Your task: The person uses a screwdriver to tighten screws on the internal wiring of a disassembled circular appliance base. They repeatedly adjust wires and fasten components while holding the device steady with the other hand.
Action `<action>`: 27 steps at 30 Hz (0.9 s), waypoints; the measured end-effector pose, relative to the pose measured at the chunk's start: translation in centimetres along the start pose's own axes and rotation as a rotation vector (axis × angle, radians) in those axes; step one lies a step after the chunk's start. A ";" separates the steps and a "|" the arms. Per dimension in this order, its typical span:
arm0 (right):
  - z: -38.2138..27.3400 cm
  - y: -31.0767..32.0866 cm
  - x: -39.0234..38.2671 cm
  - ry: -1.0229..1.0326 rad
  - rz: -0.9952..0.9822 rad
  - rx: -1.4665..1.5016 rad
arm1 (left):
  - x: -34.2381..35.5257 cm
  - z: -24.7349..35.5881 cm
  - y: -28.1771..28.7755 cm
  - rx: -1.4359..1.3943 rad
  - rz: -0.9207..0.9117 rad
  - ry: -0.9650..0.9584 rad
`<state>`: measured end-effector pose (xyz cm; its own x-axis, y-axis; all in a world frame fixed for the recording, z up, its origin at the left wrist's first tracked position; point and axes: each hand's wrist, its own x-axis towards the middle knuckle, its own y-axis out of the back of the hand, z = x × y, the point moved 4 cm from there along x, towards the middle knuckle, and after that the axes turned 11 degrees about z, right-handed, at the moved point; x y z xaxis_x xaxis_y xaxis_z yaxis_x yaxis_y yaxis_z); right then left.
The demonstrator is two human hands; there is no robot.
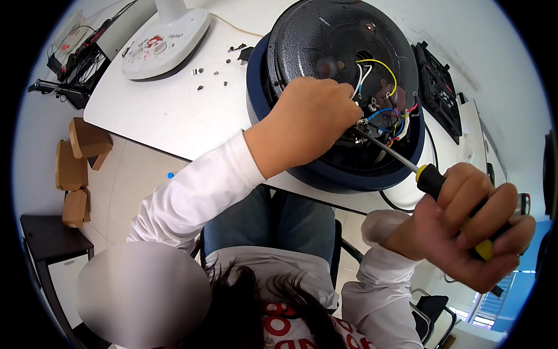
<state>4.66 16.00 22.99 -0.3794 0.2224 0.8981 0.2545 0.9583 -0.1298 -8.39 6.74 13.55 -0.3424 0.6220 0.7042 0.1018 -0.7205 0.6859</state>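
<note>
My right hand [474, 227] is closed around the black-and-yellow handle of a screwdriver [430, 181]. The shaft slants up and left into an opened round appliance [340, 185] with a dark blue shell. Its tip is near the metal terminals beside my left fingers. My left hand [314, 123] is curled over the wiring, its fingertips pressed together; what they pinch is hidden. A speckled black metal part [302, 55] of the appliance is tipped up behind the hand. Yellow [394, 75], white and blue wires run between this part and the terminals.
A white pedestal base [168, 49] stands on the white table [215, 122] at left, near several small loose screws [200, 88]. At right lies an open black tool case [439, 87]. A black cable [433, 145] passes along the appliance's right side. Cardboard boxes [72, 166] are stacked at far left.
</note>
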 end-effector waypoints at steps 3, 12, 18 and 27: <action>0.5 0.7 0.6 -0.051 -0.033 0.087 | -0.1 0.2 0.2 0.018 0.014 -0.020; 0.6 0.4 1.0 -0.093 -0.275 0.160 | -0.3 0.2 -0.2 0.013 0.037 -0.029; 0.8 1.9 1.0 -0.104 -0.266 0.216 | -0.1 0.4 -0.4 0.060 0.007 -0.040; -0.7 -1.0 -1.1 0.016 0.332 -0.113 | -0.2 0.3 -0.1 0.072 0.049 0.035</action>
<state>5.45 14.65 22.44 -0.2455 0.5146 0.8215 0.4584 0.8084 -0.3694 -8.07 6.76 13.42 -0.3678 0.5746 0.7311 0.1853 -0.7252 0.6631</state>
